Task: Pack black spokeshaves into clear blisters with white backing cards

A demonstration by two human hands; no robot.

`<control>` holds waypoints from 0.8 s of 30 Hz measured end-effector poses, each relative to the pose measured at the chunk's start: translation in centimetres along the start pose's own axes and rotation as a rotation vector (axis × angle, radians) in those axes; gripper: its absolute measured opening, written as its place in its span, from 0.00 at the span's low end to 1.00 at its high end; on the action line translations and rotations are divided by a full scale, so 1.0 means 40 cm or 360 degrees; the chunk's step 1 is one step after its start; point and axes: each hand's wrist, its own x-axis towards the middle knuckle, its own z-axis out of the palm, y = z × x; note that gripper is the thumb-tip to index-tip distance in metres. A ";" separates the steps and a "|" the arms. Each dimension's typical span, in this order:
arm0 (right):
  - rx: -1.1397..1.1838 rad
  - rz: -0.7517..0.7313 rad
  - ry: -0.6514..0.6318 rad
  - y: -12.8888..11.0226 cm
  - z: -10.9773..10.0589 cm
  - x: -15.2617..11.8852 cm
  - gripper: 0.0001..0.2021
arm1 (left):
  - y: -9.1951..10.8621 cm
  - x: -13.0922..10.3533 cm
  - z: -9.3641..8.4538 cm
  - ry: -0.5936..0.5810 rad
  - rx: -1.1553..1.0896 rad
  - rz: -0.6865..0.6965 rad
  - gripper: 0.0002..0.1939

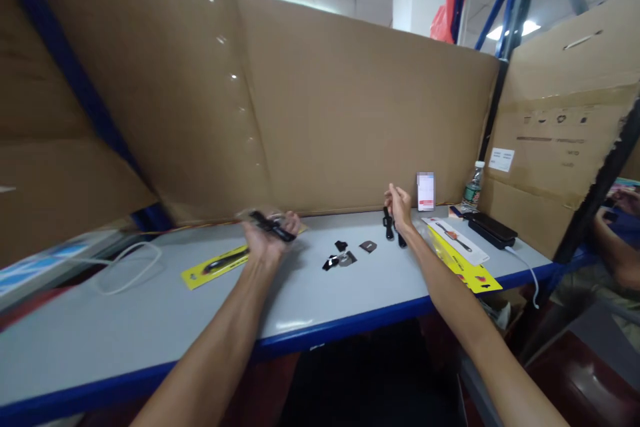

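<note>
My left hand (265, 240), palm up over the left part of the grey table (300, 300), holds a black item (273, 225) with clear plastic around it; motion blurs it. Under and beside that hand lies a yellow card (200, 273) with a long dark item on it. My right hand (399, 207) is above two black pieces (389, 225) near the back edge, its fingers curled together; whether it grips anything is hidden. Between the hands are small black pieces (331, 262) and a dark card piece (369, 247).
Yellow packaging (473, 273) and a white card (457, 240) lie at the right, beside a black case (493, 230), a bottle (473, 187) and an upright phone (426, 191). A white cable (155, 250) loops at left. Cardboard walls (365, 107) stand behind. Another person's arm (613, 250) shows far right.
</note>
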 end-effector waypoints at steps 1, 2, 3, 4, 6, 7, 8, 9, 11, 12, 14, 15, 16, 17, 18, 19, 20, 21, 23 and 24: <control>-0.0192 -0.0175 -0.0132 0.006 0.012 -0.020 0.17 | -0.009 -0.002 0.003 -0.0038 0.0015 -0.0011 0.34; -0.0393 -0.0357 -0.0260 0.014 0.023 -0.041 0.18 | -0.019 -0.003 0.005 -0.0070 0.0031 -0.0031 0.33; -0.0567 -0.0501 -0.0369 0.023 0.035 -0.065 0.19 | -0.030 -0.001 0.007 -0.0094 0.0052 -0.0056 0.31; -0.0693 -0.0585 -0.0452 0.033 0.048 -0.089 0.19 | -0.042 0.002 0.008 -0.0114 0.0069 -0.0073 0.29; -0.0833 -0.0631 -0.0603 0.051 0.075 -0.136 0.17 | -0.067 0.014 0.008 -0.0175 0.0111 -0.0136 0.26; -0.0858 -0.0619 -0.0674 0.057 0.088 -0.158 0.15 | -0.079 0.021 0.007 -0.0182 0.0126 -0.0155 0.26; -0.0864 -0.0602 -0.0743 0.061 0.100 -0.177 0.13 | -0.089 0.026 0.005 -0.0193 0.0142 -0.0179 0.26; -0.0859 -0.0584 -0.0799 0.063 0.110 -0.193 0.11 | -0.099 0.031 0.004 -0.0207 0.0159 -0.0204 0.26; -0.0827 -0.0556 -0.0863 0.063 0.124 -0.214 0.10 | -0.115 0.035 0.001 -0.0248 0.0195 -0.0252 0.27; -0.0808 -0.0538 -0.0870 0.062 0.127 -0.219 0.10 | -0.123 0.036 0.000 -0.0275 0.0214 -0.0273 0.28; -0.0771 -0.0498 -0.0850 0.061 0.127 -0.219 0.10 | -0.135 0.035 0.000 -0.0330 0.0254 -0.0312 0.29; -0.0758 -0.0485 -0.0841 0.062 0.126 -0.216 0.09 | -0.141 0.035 0.000 -0.0354 0.0275 -0.0330 0.29; -0.0752 -0.0485 -0.0842 0.065 0.125 -0.212 0.07 | -0.147 0.035 0.001 -0.0375 0.0298 -0.0350 0.30; -0.0751 -0.0495 -0.0852 0.068 0.124 -0.209 0.05 | -0.152 0.036 0.002 -0.0392 0.0321 -0.0368 0.31; -0.0754 -0.0506 -0.0873 0.073 0.124 -0.206 0.05 | -0.158 0.037 0.004 -0.0407 0.0344 -0.0384 0.31; -0.0754 -0.0509 -0.0895 0.077 0.126 -0.205 0.07 | -0.162 0.039 0.007 -0.0421 0.0366 -0.0396 0.31; -0.0747 -0.0491 -0.0911 0.082 0.129 -0.205 0.09 | -0.167 0.041 0.010 -0.0432 0.0384 -0.0401 0.30; -0.0728 -0.0452 -0.0916 0.086 0.133 -0.206 0.10 | -0.170 0.043 0.013 -0.0445 0.0399 -0.0401 0.27; -0.0668 -0.0334 -0.0890 0.091 0.142 -0.211 0.11 | -0.176 0.044 0.020 -0.0476 0.0424 -0.0394 0.21; -0.0635 -0.0274 -0.0863 0.092 0.147 -0.214 0.10 | -0.178 0.043 0.024 -0.0496 0.0437 -0.0391 0.18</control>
